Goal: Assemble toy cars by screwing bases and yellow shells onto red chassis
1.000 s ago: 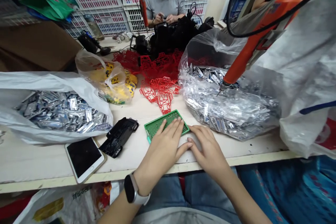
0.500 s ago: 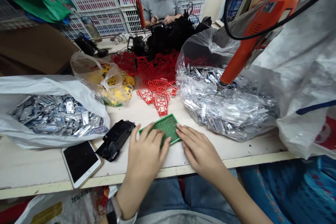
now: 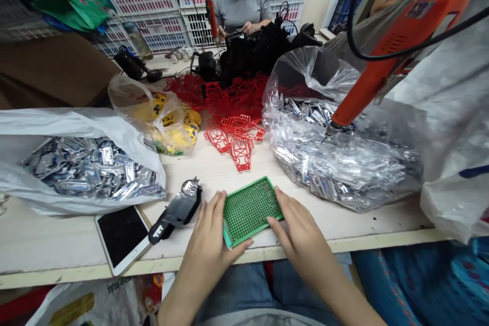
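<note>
A shallow green grid tray is between my hands, tilted, its bottom covered with rows of small holes. Dark small bits, too tiny to name, lie along its far right side. My left hand grips the left edge, thumb at the near corner. On the right edge, my right hand holds the tray with fingers on the far side and thumb on the near rim. Left of my left hand lies a black plastic part with a silvery round end, close to a white-framed phone.
Red plastic frames are piled ahead. Bags of silvery parts stand left and right, with a bag of yellow parts between. An orange electric screwdriver hangs at right. Across the table sits a person.
Both hands now grip the tray by its sides, and it has come nearer and tilted. Earlier my left fingers lay over it. The black part now shows a different face.
</note>
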### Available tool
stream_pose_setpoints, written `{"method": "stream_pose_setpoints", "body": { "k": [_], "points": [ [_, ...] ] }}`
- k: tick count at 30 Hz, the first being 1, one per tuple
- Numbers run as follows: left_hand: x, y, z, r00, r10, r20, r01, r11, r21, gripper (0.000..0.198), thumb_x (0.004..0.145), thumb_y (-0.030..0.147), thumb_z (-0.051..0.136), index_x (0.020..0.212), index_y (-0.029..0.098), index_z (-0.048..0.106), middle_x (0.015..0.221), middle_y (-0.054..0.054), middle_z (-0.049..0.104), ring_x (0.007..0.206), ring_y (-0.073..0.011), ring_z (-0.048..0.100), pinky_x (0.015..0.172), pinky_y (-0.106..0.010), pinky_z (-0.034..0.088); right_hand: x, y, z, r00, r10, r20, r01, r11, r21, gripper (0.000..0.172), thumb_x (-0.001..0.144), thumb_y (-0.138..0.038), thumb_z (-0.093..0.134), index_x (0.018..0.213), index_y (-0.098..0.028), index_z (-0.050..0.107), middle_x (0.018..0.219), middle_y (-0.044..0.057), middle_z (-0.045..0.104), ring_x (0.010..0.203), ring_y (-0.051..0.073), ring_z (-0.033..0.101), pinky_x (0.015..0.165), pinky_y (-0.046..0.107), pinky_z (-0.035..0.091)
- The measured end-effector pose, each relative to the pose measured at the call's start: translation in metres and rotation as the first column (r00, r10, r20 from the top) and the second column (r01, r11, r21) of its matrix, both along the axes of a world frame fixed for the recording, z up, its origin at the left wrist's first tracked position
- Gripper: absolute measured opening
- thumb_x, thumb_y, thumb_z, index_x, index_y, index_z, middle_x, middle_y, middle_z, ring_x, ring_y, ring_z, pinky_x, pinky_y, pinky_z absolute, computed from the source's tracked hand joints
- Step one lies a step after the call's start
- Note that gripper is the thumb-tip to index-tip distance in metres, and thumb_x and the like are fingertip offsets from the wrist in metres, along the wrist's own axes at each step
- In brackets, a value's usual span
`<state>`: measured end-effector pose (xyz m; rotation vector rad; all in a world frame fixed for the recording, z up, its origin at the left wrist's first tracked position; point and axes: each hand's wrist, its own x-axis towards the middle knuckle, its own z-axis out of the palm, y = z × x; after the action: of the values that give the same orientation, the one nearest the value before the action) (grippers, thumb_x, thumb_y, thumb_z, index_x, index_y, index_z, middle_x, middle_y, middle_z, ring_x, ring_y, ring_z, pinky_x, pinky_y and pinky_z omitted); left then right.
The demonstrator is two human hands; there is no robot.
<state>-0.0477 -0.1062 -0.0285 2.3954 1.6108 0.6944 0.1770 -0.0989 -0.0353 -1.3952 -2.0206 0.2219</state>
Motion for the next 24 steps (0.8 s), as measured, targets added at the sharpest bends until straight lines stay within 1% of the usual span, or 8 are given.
{"method": "stream_pose_setpoints", "body": {
  "k": [2,5,9,11,14,17,22,24],
  "points": [
    [0.001,0.008,0.005,0.998,0.009,0.063,-0.002,0.995,-0.101,0.092,0.093,0.056,0.065,0.163,0.020,0.017,0.158,-0.026,0.047,0.147,-0.0387,0.049,0.115,-0.055,0.048,0.003,0.005,-0.002,1.000,0.005,0.019,-0.005,1.000,0.010,0.061,0.108,-0.033,0.044,0.165,-0.016,0.028,0.145,0.022,0.065,0.131,0.034,0.067,0.105,0.056,0.060],
    [0.001,0.020,0.010,0.993,0.044,0.112,-0.026,0.987,-0.156,0.092,0.092,0.053,0.067,0.161,0.016,0.019,0.161,-0.027,0.041,0.152,-0.0403,0.041,0.121,-0.059,0.041,0.005,0.017,-0.002,1.000,0.012,0.023,-0.011,0.998,-0.069,0.056,0.108,-0.036,0.045,0.159,-0.012,0.041,0.146,0.023,0.064,0.132,0.037,0.065,0.107,0.057,0.058],
    [-0.001,0.020,0.010,0.989,-0.008,0.149,0.039,0.977,-0.209,0.093,0.090,0.052,0.070,0.162,0.021,0.019,0.164,-0.024,0.039,0.153,-0.0384,0.041,0.121,-0.056,0.042,0.003,0.016,-0.002,1.000,-0.016,0.020,0.017,1.000,-0.025,0.060,0.107,-0.035,0.046,0.163,-0.014,0.034,0.145,0.024,0.065,0.128,0.036,0.068,0.104,0.056,0.059],
    [-0.001,0.018,0.009,0.990,0.010,0.138,0.017,0.981,-0.192,0.092,0.092,0.054,0.067,0.162,0.018,0.019,0.165,-0.027,0.037,0.154,-0.0393,0.039,0.122,-0.058,0.040,0.003,0.015,0.000,1.000,0.001,0.003,-0.001,0.999,-0.045,0.057,0.107,-0.033,0.046,0.161,-0.015,0.038,0.141,0.023,0.068,0.126,0.034,0.070,0.103,0.055,0.060],
    [-0.001,0.016,0.008,0.992,0.051,0.115,-0.030,0.984,-0.175,0.093,0.093,0.055,0.065,0.163,0.017,0.017,0.167,-0.028,0.034,0.156,-0.0398,0.034,0.124,-0.059,0.036,0.004,0.017,0.002,1.000,0.021,-0.016,-0.023,0.993,-0.118,0.055,0.107,-0.034,0.048,0.158,-0.013,0.043,0.147,0.022,0.063,0.135,0.035,0.063,0.111,0.058,0.054],
    [0.000,0.011,0.006,0.995,-0.010,0.104,0.028,0.983,-0.181,0.094,0.094,0.054,0.064,0.165,0.021,0.012,0.169,-0.026,0.032,0.157,-0.0398,0.033,0.121,-0.059,0.040,0.005,0.015,0.001,1.000,0.014,-0.001,-0.014,0.996,-0.090,0.060,0.106,-0.035,0.050,0.161,-0.016,0.038,0.148,0.022,0.063,0.131,0.034,0.067,0.108,0.056,0.057],
    [0.004,0.004,0.000,0.994,0.089,0.068,-0.081,0.990,-0.115,0.096,0.096,0.056,0.062,0.165,0.018,0.008,0.167,-0.029,0.033,0.156,-0.0413,0.034,0.122,-0.063,0.037,0.005,0.012,0.000,0.997,-0.004,-0.077,-0.009,0.985,-0.172,0.056,0.105,-0.031,0.049,0.160,-0.019,0.043,0.151,0.017,0.062,0.138,0.032,0.062,0.116,0.055,0.051],
    [0.006,0.001,-0.001,0.996,0.055,0.071,-0.045,0.990,-0.132,0.096,0.096,0.055,0.062,0.166,0.022,0.005,0.168,-0.026,0.033,0.156,-0.0401,0.035,0.121,-0.061,0.041,0.006,0.011,-0.001,0.998,0.007,-0.061,-0.017,0.986,-0.167,0.058,0.105,-0.034,0.049,0.161,-0.019,0.041,0.150,0.017,0.062,0.136,0.033,0.064,0.114,0.054,0.053]
  ]
}}
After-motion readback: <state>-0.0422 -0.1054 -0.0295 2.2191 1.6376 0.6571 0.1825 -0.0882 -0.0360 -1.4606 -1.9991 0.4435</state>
